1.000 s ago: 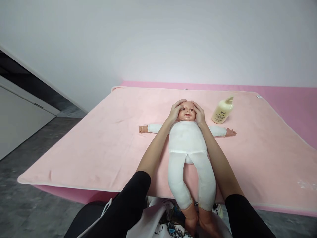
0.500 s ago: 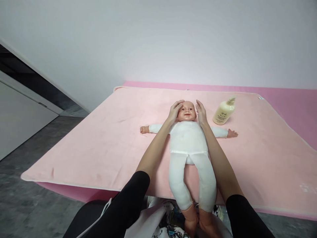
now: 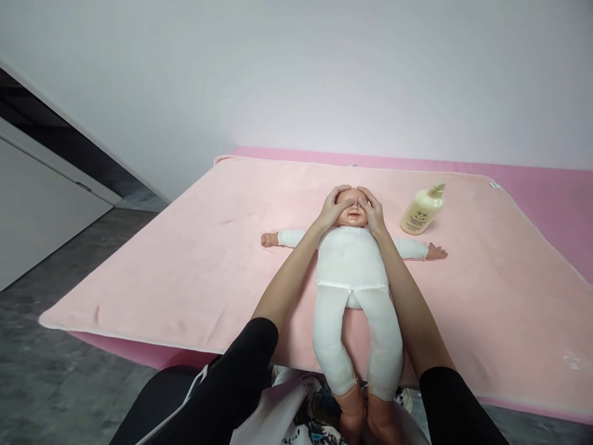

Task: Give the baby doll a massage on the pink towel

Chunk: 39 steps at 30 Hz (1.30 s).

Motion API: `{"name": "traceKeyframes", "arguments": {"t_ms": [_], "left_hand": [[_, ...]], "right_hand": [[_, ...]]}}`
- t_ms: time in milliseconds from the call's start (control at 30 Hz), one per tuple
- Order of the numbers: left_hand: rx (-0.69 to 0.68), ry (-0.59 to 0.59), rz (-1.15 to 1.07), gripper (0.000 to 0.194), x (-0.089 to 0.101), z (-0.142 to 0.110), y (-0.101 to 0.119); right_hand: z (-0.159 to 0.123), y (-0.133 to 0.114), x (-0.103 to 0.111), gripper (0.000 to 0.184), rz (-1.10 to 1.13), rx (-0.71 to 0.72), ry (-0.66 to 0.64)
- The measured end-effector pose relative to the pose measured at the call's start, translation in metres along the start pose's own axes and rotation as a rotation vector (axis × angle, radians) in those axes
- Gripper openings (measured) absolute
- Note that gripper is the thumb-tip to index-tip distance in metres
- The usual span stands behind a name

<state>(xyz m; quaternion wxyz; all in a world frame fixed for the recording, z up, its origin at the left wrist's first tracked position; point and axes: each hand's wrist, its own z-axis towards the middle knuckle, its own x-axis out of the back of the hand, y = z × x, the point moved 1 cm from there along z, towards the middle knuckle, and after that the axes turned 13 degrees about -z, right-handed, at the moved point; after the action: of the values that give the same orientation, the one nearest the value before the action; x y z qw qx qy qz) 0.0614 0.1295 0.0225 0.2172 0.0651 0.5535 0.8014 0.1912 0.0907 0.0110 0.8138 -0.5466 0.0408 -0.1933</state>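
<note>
A baby doll point(image 3: 352, 256) with a white cloth body lies on its back, its arms stretched out to both sides and its feet hanging past the near edge. My left hand point(image 3: 332, 209) is curved round one side of the doll's head, thumb laid across the eye area. On the opposite side my right hand point(image 3: 373, 210) cups the head in the same way, with its thumb by the other eye. Both sets of fingers reach up to the top of the head. The doll's eyes are covered; its nose and mouth show between my thumbs.
A pale yellow pump bottle point(image 3: 421, 210) stands right of the doll's head. Under both lies a light pink blanket point(image 3: 185, 259) over a darker pink surface point(image 3: 546, 191). A white wall point(image 3: 296, 74) rises behind, and grey floor point(image 3: 41, 352) shows at the left.
My hands have closed in on the doll's head from both sides. The thumbs have moved inward over its eyes, which were visible before.
</note>
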Motion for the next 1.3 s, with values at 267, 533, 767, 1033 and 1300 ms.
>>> {"name": "traceKeyframes", "arguments": {"t_ms": [267,533,767,1033,1300], "left_hand": [[0.022,0.021,-0.048,0.036,-0.0009,0.0009,0.0011],[0.017,0.034,-0.057,0.035,-0.0006,0.0026,-0.0039],[-0.040,0.022,-0.039,0.031,-0.0015,0.0006,-0.0062],[-0.016,0.005,-0.034,0.036,-0.0010,0.0001,-0.0001],[-0.005,0.015,0.009,0.035,-0.0007,0.0014,-0.0051]], "right_hand": [[0.0022,0.0034,0.0009,0.046,0.044,-0.034,0.001],[0.0042,0.0047,-0.0001,0.038,0.095,-0.064,0.013],[0.0039,0.0031,0.0012,0.038,0.103,-0.086,0.043],[-0.0003,-0.0046,0.0006,0.045,0.044,-0.062,0.044],[0.0036,0.0021,0.0028,0.044,0.055,-0.087,0.009]]}}
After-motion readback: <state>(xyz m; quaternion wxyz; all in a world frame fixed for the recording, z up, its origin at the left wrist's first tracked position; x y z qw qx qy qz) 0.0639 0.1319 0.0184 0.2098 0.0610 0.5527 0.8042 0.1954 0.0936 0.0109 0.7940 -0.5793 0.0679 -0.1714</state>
